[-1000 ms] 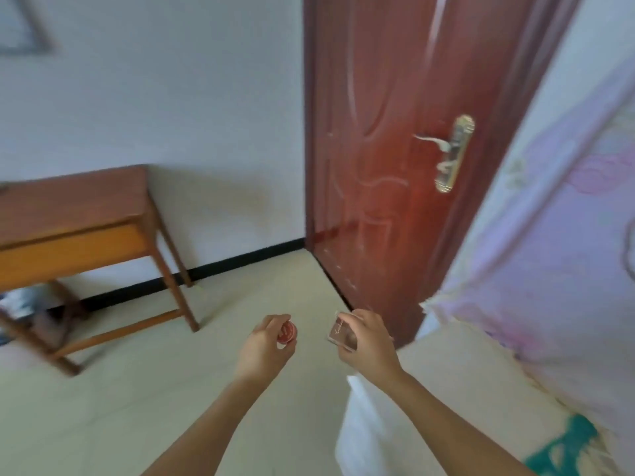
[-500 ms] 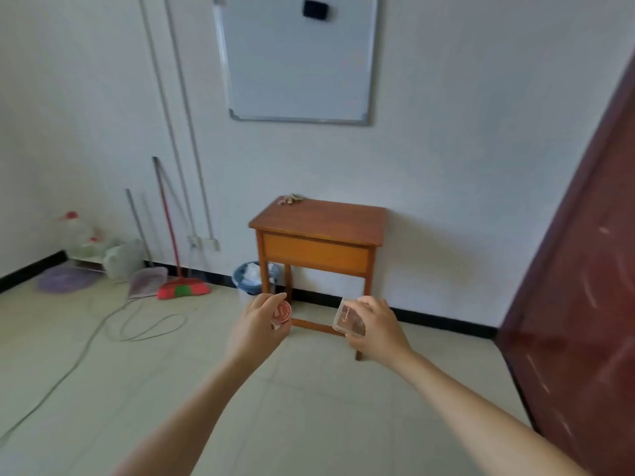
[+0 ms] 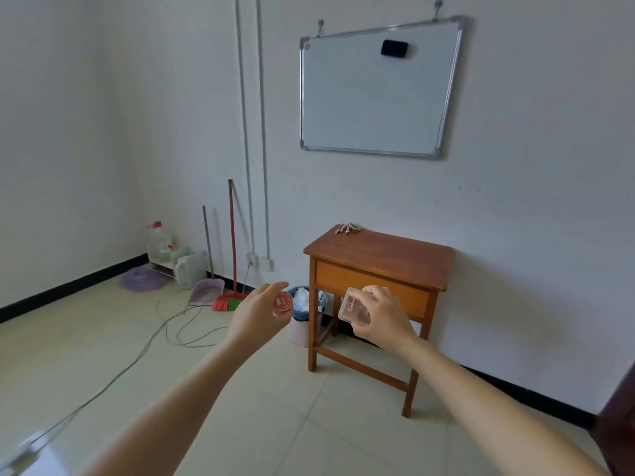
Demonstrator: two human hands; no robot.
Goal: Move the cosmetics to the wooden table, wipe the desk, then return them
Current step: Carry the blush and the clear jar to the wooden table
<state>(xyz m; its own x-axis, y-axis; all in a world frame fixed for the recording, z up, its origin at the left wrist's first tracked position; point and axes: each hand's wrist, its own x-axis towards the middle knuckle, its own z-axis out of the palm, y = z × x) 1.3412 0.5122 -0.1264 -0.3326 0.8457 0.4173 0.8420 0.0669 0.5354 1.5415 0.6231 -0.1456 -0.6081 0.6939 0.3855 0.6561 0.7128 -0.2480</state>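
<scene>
Cosmetics are in both hands, held out in the air in front of the wooden table [image 3: 378, 255], well short of its top. The left hand [image 3: 256, 317] is closed around a small round jar with a red lid [image 3: 282, 302], the lid facing the camera and showing past the thumb and fingertips. The right hand [image 3: 381, 317] grips a flat clear plastic case [image 3: 355, 309] with brownish contents and script lettering on its lid; the fingers curl over its far edge and the thumb side is hidden beneath. The two hands are level with each other and apart, with bare forearms reaching in from the bottom of the view. The table stands against the white wall, and a small cluster of slim cosmetic sticks [image 3: 348, 228] lies at its back left corner. Just left of the table sits a bin with a blue liner [image 3: 302, 316]. Further left, a red-handled broom [image 3: 232, 255] and a dustpan [image 3: 206, 292] lean by the wall, with a cable [image 3: 137, 352] trailing across the tiled floor. A whiteboard [image 3: 374, 94] with a black eraser [image 3: 394, 48] hangs above the table.
</scene>
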